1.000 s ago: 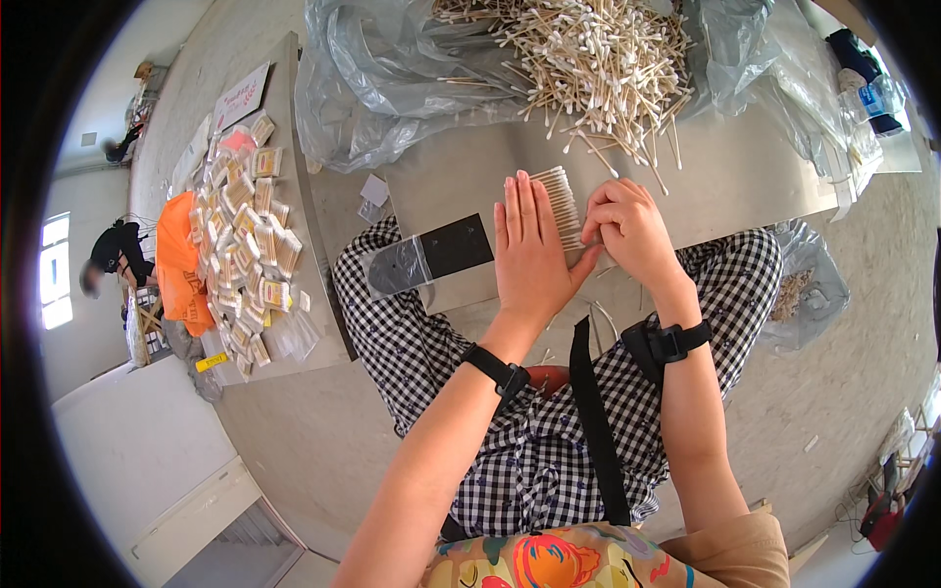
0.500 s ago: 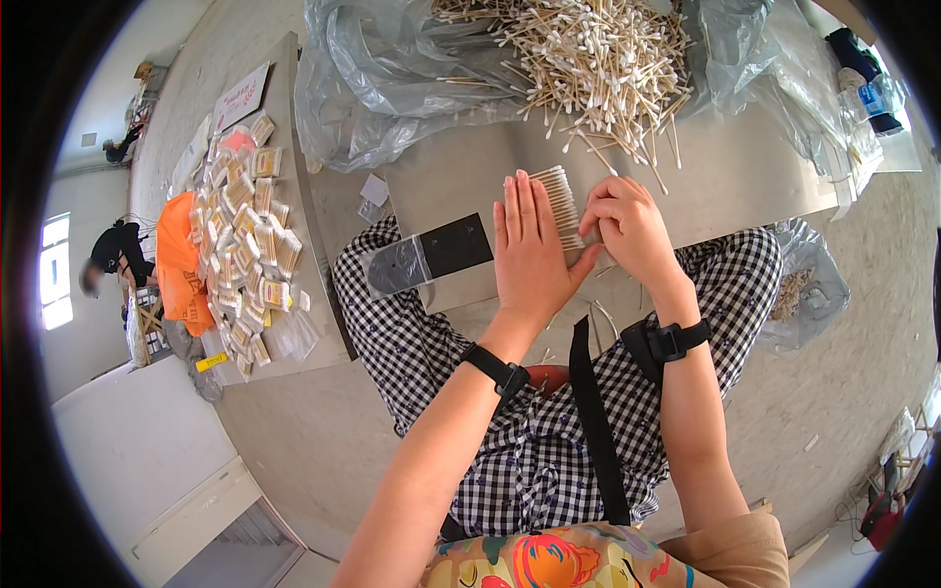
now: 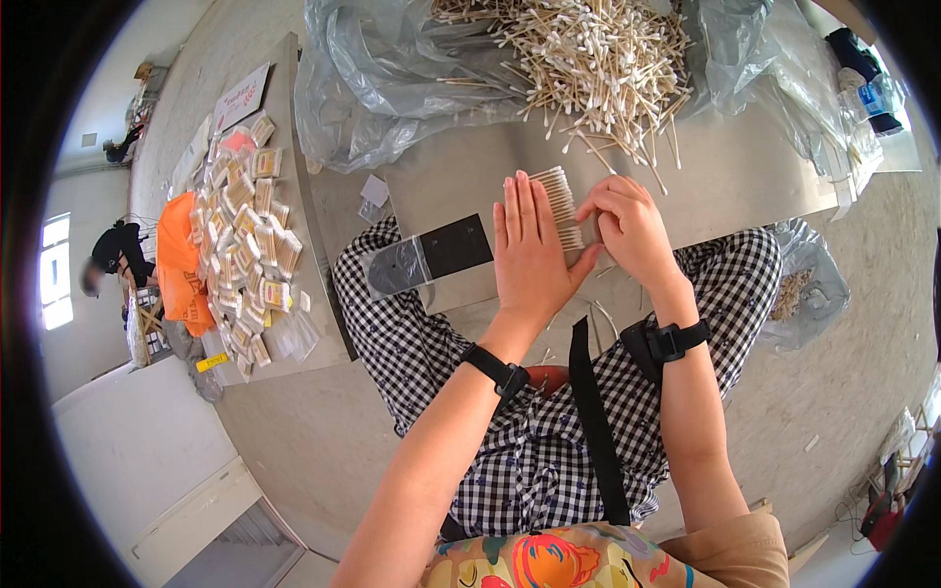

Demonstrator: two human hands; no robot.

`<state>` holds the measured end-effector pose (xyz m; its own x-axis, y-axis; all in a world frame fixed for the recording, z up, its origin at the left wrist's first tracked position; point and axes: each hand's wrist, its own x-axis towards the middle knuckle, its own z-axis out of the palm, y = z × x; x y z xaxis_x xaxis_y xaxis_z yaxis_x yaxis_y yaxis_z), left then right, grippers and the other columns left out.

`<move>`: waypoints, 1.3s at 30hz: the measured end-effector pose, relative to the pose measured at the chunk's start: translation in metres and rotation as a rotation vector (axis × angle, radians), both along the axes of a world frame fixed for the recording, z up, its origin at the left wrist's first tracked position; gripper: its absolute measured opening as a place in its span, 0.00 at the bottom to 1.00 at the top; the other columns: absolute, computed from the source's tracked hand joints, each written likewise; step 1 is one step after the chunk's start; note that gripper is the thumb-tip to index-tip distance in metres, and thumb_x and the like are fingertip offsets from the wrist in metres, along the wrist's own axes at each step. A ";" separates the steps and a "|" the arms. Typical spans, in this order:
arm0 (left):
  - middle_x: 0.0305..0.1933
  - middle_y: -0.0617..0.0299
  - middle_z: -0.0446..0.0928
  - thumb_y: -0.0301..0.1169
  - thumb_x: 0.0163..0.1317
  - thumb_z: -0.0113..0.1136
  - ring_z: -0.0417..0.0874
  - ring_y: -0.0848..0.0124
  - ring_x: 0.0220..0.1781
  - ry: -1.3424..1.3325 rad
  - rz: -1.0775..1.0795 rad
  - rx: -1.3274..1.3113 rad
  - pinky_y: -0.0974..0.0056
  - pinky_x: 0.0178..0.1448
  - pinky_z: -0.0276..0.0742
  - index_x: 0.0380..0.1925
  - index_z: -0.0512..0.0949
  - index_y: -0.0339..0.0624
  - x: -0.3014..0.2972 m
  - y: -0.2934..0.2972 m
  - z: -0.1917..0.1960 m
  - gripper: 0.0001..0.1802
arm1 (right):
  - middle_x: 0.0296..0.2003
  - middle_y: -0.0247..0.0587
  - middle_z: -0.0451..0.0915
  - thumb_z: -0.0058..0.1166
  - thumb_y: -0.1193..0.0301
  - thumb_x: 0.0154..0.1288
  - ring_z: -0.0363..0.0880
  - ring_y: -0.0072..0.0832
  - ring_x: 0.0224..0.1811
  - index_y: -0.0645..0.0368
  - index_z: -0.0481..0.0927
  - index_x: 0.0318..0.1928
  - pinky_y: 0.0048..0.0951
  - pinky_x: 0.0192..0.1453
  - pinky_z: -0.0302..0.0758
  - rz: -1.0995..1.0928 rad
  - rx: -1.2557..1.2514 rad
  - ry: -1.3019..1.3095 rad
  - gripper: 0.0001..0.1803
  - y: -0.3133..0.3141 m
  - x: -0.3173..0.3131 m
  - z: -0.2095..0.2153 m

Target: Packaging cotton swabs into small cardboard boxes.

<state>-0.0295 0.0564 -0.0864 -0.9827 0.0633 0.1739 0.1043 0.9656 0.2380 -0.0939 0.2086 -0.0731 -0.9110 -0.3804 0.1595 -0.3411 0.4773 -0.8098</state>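
Observation:
A neat row of cotton swabs (image 3: 563, 201) lies side by side on the metal table (image 3: 451, 167). My left hand (image 3: 530, 255) rests flat over the left part of the row, fingers stretched out and thumb spread toward the right. At the row's right edge, my right hand (image 3: 627, 227) is closed with its fingers curled and the fingertips near the swab ends; whatever they may pinch is hidden. A black flat strip in clear plastic (image 3: 458, 245) lies left of my left hand. Beyond both hands is a big loose heap of cotton swabs (image 3: 608, 69).
Grey plastic sheeting (image 3: 363, 98) lies around the heap. On a side table to the left are many small swab packs (image 3: 250, 230) and an orange bag (image 3: 179, 260). A clear bag with swabs (image 3: 799, 289) sits on the floor at right. Another person (image 3: 120, 250) is far left.
My right hand's fingers have shifted very slightly at the row's right edge. My left hand and the swabs look the same.

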 end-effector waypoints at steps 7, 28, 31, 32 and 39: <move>0.79 0.34 0.49 0.60 0.63 0.58 0.49 0.43 0.82 -0.002 -0.002 0.031 0.44 0.81 0.47 0.73 0.51 0.22 0.002 0.000 0.000 0.56 | 0.35 0.39 0.79 0.47 0.85 0.52 0.77 0.41 0.45 0.58 0.83 0.32 0.39 0.56 0.74 -0.032 -0.014 0.005 0.13 -0.002 0.002 0.001; 0.81 0.38 0.47 0.66 0.58 0.56 0.46 0.43 0.82 -0.100 -0.027 -0.049 0.42 0.81 0.42 0.76 0.48 0.30 -0.001 0.004 0.003 0.61 | 0.38 0.36 0.84 0.62 0.73 0.40 0.80 0.36 0.49 0.50 0.86 0.34 0.39 0.58 0.75 -0.030 0.118 0.202 0.15 0.002 0.002 -0.017; 0.81 0.39 0.47 0.67 0.64 0.48 0.45 0.45 0.83 0.008 -0.011 -0.093 0.45 0.82 0.42 0.77 0.46 0.30 0.011 -0.020 -0.010 0.58 | 0.36 0.37 0.83 0.57 0.76 0.45 0.79 0.37 0.49 0.55 0.85 0.31 0.37 0.55 0.75 -0.037 0.007 0.167 0.10 -0.022 0.007 -0.014; 0.81 0.40 0.44 0.66 0.66 0.46 0.43 0.48 0.84 -0.030 0.012 -0.101 0.47 0.82 0.41 0.77 0.45 0.30 0.010 -0.015 -0.001 0.56 | 0.36 0.35 0.81 0.57 0.75 0.47 0.78 0.36 0.48 0.54 0.83 0.30 0.36 0.55 0.74 -0.050 -0.005 0.178 0.07 -0.024 0.007 -0.019; 0.82 0.42 0.41 0.64 0.67 0.47 0.41 0.50 0.84 -0.014 -0.031 -0.154 0.47 0.83 0.40 0.77 0.44 0.30 0.002 -0.004 -0.008 0.55 | 0.34 0.31 0.75 0.59 0.72 0.49 0.75 0.32 0.44 0.52 0.79 0.25 0.35 0.54 0.71 -0.102 -0.022 0.198 0.02 -0.013 0.007 -0.017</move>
<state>-0.0277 0.0525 -0.0943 -0.9822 0.1180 0.1462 0.1319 0.9872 0.0892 -0.0867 0.1960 -0.0899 -0.8946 -0.2823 0.3464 -0.4454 0.5003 -0.7425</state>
